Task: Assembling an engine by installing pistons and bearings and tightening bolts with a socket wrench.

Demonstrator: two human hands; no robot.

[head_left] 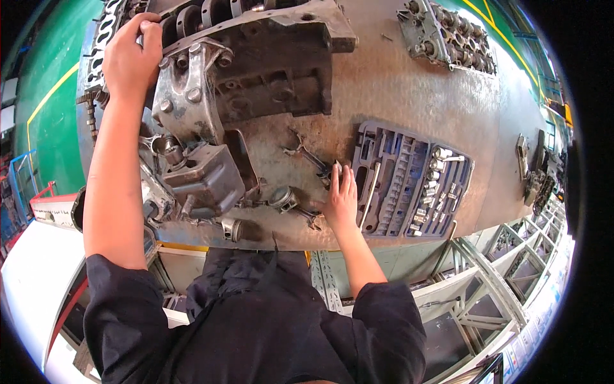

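A large dark engine block [275, 83] lies on the metal worktable. My left hand [132, 59] reaches to its far left end, the fingers bent over the edge and gripping it. Beside that wrist, a bolted metal bracket [192, 93] is against the block. My right hand [341, 203] rests low at the left edge of an opened socket set case [398, 185], fingers stretched forward. Just ahead of those fingertips lies a connecting rod [310, 157]; its near end is partly hidden by the hand. A piston [283, 198] with its rod sits left of the right hand.
Between my arms stands a dark oil pan [208, 179]. Another piston [231, 228] lies by the table's near edge. A cylinder head [448, 38] occupies the far right, and dark metal parts [540, 169] lie at the right end. A silver bar [371, 192] lies in the case.
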